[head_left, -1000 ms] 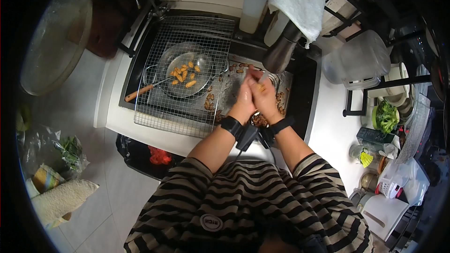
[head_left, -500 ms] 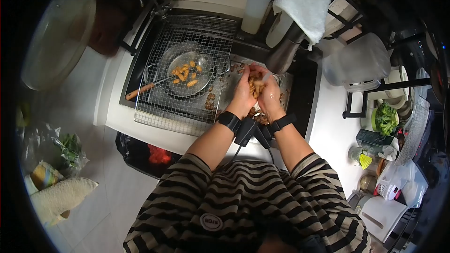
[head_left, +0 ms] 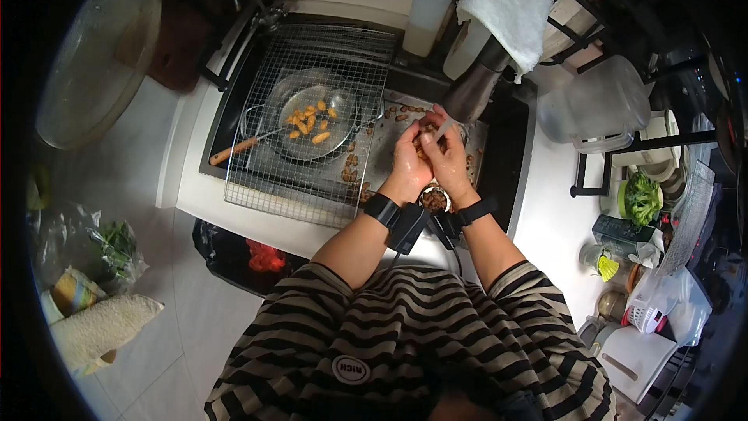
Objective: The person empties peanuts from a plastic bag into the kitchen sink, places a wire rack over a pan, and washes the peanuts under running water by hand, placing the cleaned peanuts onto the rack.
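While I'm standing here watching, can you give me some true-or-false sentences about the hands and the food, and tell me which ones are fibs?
1. The left hand and right hand are cupped together around brown pieces. True.
2. The person's wrists are bare. False: each wears a black band.
3. Orange pieces show in a round metal dish left of the hands. True.
4. The right hand is holding a spoon. False: it is cupped with the left hand around the brown pieces.
5. A green vegetable is off to the right. True.
6. The shirt is plain red. False: it has dark and light stripes.
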Tool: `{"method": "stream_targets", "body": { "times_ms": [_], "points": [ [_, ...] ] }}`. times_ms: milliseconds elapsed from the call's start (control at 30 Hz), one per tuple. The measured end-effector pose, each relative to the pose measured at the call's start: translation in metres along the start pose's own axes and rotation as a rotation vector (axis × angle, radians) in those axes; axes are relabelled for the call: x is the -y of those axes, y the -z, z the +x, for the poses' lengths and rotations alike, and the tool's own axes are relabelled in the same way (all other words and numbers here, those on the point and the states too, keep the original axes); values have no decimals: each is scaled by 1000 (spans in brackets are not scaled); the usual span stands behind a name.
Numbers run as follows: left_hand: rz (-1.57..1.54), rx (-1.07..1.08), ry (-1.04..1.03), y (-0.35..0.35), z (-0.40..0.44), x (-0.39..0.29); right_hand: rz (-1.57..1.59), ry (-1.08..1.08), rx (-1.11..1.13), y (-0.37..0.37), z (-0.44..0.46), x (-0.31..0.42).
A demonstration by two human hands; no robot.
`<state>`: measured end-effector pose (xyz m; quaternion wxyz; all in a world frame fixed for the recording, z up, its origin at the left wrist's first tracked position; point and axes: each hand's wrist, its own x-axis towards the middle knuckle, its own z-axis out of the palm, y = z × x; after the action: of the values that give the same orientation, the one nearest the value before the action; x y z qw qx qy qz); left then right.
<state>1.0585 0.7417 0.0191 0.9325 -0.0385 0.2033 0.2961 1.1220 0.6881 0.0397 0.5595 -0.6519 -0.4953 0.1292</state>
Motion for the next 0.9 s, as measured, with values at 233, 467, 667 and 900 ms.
{"method": "stream_targets", "body": {
  "times_ms": [233,467,667,900],
  "points": [
    [9,137,-16,-1,0,0,-35,-42,-96,-3,-14,12],
    [124,-23,-38,-9,2,5,264,-443,-282,-11,-3,-18],
    [12,21,-50,-2,0,-2,690,-455,-201,-14,0,-15],
    [16,45,-2,2,2,-10,4,-114,-130,-17,1,-2]
  ]
}}
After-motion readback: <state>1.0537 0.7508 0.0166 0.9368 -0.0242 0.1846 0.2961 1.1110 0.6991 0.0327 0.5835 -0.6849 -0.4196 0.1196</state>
